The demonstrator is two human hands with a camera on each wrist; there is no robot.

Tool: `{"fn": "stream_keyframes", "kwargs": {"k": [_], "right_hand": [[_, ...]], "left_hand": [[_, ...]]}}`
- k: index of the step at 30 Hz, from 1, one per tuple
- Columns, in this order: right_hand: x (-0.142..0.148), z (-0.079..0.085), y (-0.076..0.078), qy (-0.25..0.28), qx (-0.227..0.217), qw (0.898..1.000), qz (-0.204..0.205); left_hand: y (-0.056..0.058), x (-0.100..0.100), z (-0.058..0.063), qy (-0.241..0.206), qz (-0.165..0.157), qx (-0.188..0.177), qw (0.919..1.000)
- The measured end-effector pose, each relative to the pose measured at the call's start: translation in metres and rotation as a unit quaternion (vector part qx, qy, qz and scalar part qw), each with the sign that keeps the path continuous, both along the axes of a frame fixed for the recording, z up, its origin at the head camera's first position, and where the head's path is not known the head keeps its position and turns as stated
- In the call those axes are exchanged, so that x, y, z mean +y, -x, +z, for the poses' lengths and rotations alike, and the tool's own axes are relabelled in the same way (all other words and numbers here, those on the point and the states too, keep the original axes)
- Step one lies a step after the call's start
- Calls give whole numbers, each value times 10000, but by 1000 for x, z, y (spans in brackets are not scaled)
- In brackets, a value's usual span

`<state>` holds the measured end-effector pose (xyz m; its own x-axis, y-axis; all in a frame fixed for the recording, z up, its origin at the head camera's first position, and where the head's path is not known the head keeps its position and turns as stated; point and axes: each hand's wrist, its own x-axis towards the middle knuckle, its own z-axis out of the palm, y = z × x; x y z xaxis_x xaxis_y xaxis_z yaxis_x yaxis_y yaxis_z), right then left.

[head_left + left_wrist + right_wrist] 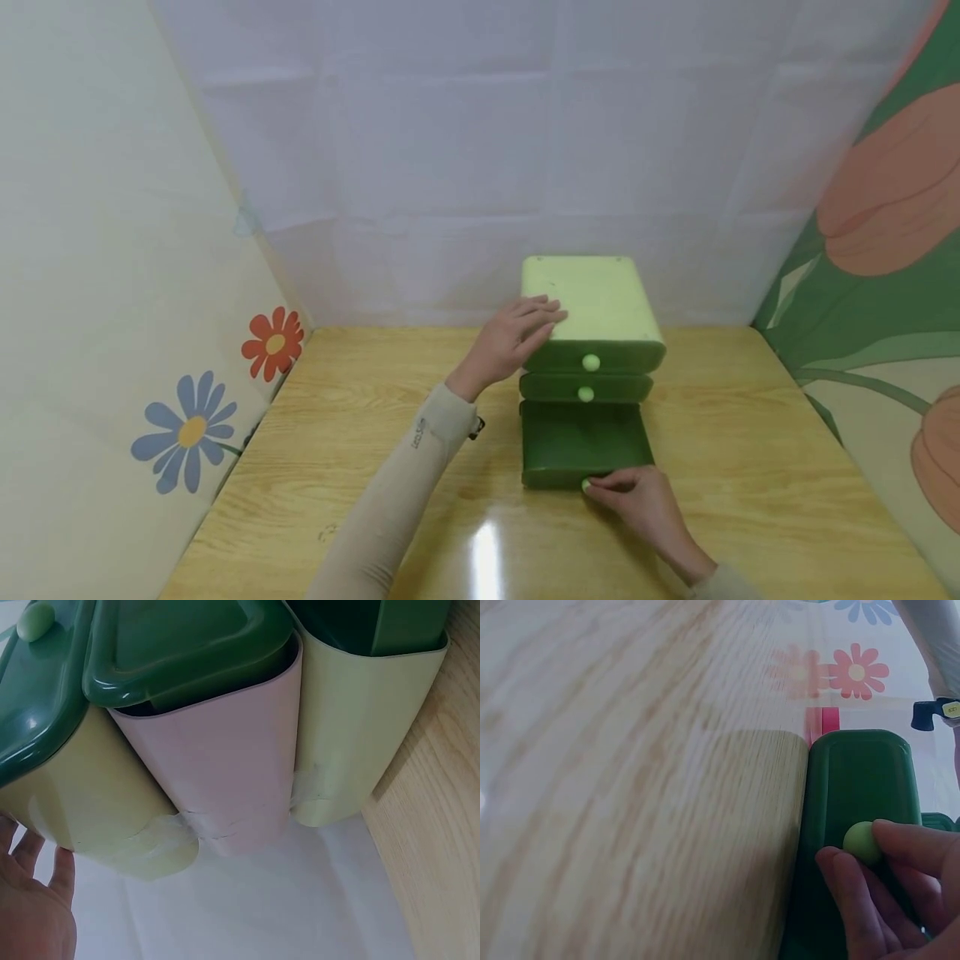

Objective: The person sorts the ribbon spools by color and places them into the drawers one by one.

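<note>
A small drawer cabinet with a pale green top and dark green drawers stands on the table. Its bottom drawer is pulled out, and the inside shows bare dark green. My right hand pinches that drawer's round light green knob between thumb and fingers. My left hand rests on the cabinet's top left edge with fingers extended; in the left wrist view its fingers touch the pale green casing. The middle drawer and top drawer sit in their slots above.
The wooden table extends to both sides of the cabinet. A white cloth backdrop hangs behind, and flower-printed panels flank the table. In the left wrist view, a pink casing forms the cabinet's middle tier.
</note>
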<state>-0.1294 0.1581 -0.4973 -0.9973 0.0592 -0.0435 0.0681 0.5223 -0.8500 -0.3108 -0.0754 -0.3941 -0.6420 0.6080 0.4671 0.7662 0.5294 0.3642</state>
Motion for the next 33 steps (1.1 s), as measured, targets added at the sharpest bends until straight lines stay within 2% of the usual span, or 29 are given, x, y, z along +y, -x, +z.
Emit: {"fn": "stream_keyframes", "kwargs": {"k": [9, 14, 17, 20, 23, 27, 30, 33], "right_hand": [[1, 1, 1, -9, 15, 10000, 78], [0, 0, 1, -23, 1, 10000, 56], [0, 1, 0, -7, 5, 10000, 41], [0, 0, 0, 6, 25, 10000, 28], [0, -1, -1, -24, 71, 10000, 7], [0, -2, -1, -59, 109, 9999, 15], [0, -1, -1, -49, 97, 9999, 32], [-1, -1, -1, -45, 47, 10000, 13]], "left_hand": [[0, 0, -4, -305, -38, -45, 9995], [0, -5, -9, -721, -176, -367, 9966], [0, -15, -12, -1015, -26, -579, 9931], [-1, -32, -19, -1132, 300, -719, 9905], [-2, -53, -30, -895, 596, -923, 9899], [-9, -85, -53, -73, 972, -1353, 9860], [-17, -109, -71, 504, 1098, -1887, 9746], [-25, -128, -85, 810, 1116, -2372, 9616]]}}
